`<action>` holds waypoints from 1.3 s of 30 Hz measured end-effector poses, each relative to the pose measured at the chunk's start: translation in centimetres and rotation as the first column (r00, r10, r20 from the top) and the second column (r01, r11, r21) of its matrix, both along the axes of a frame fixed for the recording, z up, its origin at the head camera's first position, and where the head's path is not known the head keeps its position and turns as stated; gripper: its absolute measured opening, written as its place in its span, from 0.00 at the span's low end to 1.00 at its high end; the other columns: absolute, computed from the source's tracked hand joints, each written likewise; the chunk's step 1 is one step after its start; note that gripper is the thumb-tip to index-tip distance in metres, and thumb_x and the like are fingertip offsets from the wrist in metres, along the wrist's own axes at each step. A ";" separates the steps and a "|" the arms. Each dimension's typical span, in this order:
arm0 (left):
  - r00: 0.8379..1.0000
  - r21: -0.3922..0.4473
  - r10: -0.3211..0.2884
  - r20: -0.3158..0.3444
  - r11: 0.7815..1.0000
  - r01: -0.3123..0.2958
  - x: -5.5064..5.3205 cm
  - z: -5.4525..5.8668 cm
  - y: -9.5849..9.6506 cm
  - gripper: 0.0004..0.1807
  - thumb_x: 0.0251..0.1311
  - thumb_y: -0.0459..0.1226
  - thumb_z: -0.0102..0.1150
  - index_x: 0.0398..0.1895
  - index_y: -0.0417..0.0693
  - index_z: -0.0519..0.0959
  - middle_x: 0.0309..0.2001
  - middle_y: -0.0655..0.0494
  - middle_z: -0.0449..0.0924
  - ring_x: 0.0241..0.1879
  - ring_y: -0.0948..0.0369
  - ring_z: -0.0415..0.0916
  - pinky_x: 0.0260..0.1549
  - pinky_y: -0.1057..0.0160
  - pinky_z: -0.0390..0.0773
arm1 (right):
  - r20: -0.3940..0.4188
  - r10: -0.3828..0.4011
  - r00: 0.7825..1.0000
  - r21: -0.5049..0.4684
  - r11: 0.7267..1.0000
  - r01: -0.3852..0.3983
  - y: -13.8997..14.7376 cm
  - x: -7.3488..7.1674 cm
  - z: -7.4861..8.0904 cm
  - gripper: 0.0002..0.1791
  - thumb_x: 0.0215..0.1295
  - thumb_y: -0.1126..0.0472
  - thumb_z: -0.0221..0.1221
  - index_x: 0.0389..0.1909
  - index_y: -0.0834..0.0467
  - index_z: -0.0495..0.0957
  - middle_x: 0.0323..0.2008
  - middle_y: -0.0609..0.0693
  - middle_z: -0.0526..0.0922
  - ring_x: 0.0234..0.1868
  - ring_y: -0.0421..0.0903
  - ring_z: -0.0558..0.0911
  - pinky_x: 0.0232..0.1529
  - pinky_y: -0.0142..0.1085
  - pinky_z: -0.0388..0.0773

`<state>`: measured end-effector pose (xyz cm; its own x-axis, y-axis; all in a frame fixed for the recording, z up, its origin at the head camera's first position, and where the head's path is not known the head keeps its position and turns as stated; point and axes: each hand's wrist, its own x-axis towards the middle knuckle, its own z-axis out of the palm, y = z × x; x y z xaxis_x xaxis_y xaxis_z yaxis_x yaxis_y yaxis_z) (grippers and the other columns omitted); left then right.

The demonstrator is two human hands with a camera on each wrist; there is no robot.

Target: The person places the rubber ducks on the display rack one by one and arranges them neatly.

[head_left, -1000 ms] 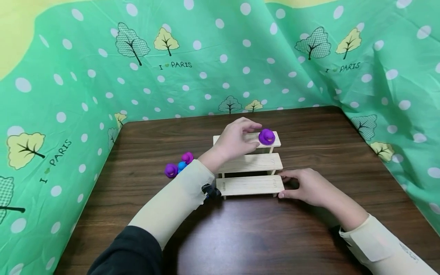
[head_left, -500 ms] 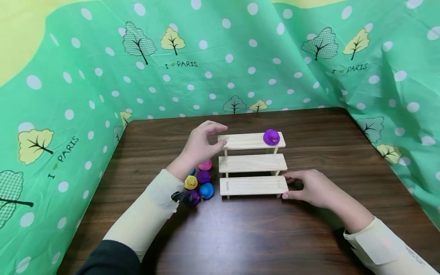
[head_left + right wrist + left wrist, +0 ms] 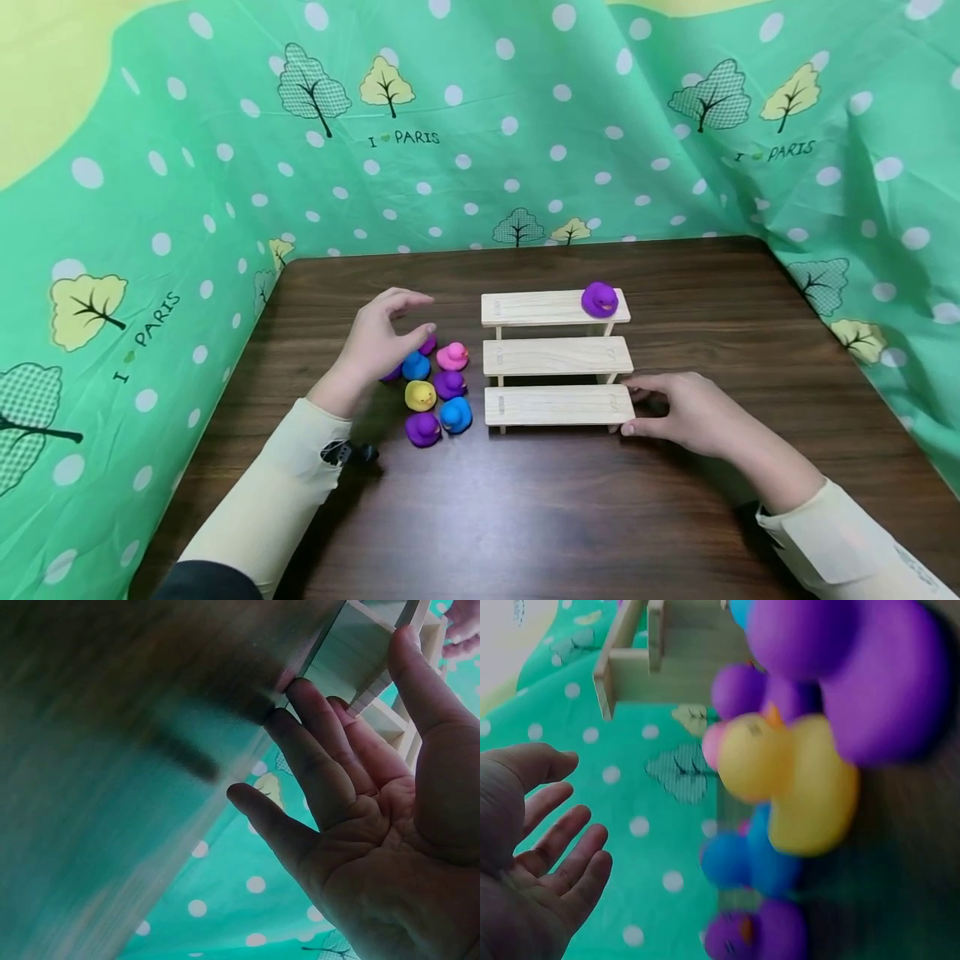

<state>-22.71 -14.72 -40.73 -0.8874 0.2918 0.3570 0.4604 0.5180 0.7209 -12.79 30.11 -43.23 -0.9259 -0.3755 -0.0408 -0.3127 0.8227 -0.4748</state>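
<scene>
A three-step wooden display stand [image 3: 558, 357] stands on the table, with a purple rubber duck [image 3: 600, 300] at the right end of its top step. My right hand [image 3: 686, 412] holds the lowest step's right end between thumb and fingers. My left hand [image 3: 372, 342], fingers parted and holding nothing, hovers left of the stand over the back of a duck cluster. In it are a yellow duck [image 3: 420, 396], a pink duck [image 3: 452, 357], blue ducks and several purple ones, some partly hidden by that hand. The left wrist view shows the yellow duck [image 3: 795, 780] close up, past the empty palm.
The dark wood table [image 3: 540, 517] reaches back to a green dotted cloth [image 3: 480, 183], which hangs behind it and along both sides. The duck group lies close to the stand's left side.
My left hand has drawn back from beside the purple duck on the top step, moving left to the ducks on the table. The right hand stays at the stand; the head view has shifted slightly.
</scene>
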 end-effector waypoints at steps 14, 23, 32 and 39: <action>0.976 -0.084 0.048 0.213 0.996 -0.030 1.6 -3.8 -6.0 0.23 0.59 0.37 0.78 0.57 0.42 0.84 0.56 0.48 0.82 0.59 0.43 0.81 0.62 0.43 0.79 | -0.006 0.003 1.000 0.002 1.000 -0.003 0.0 0.0 0.1 0.31 0.55 0.41 0.78 0.56 0.52 0.86 0.40 0.36 0.88 0.49 0.49 0.86 0.52 0.56 0.82; 0.971 -0.199 0.097 0.218 0.979 -0.053 1.7 -5.2 -7.3 0.23 0.53 0.37 0.83 0.53 0.47 0.86 0.53 0.53 0.84 0.57 0.49 0.80 0.60 0.45 0.80 | -0.003 0.007 1.000 0.003 1.000 -0.007 0.1 -0.1 -0.1 0.32 0.55 0.40 0.77 0.57 0.53 0.85 0.40 0.37 0.88 0.49 0.48 0.86 0.52 0.56 0.82; 0.978 -0.168 0.077 0.195 0.985 -0.044 1.8 -5.8 -7.5 0.19 0.52 0.31 0.81 0.49 0.46 0.87 0.49 0.51 0.84 0.50 0.51 0.84 0.54 0.48 0.84 | -0.009 0.016 1.000 0.003 1.000 -0.016 0.1 -0.1 -0.1 0.32 0.55 0.40 0.77 0.57 0.53 0.85 0.40 0.36 0.88 0.49 0.47 0.86 0.51 0.55 0.82; 0.972 -0.128 0.074 0.224 0.991 -0.046 1.7 -6.5 -7.6 0.18 0.52 0.30 0.81 0.47 0.44 0.88 0.48 0.51 0.83 0.49 0.53 0.85 0.53 0.53 0.86 | -0.008 0.015 1.000 0.003 1.000 -0.015 0.1 -0.1 -0.1 0.32 0.55 0.40 0.77 0.57 0.53 0.85 0.40 0.37 0.88 0.49 0.48 0.86 0.52 0.55 0.82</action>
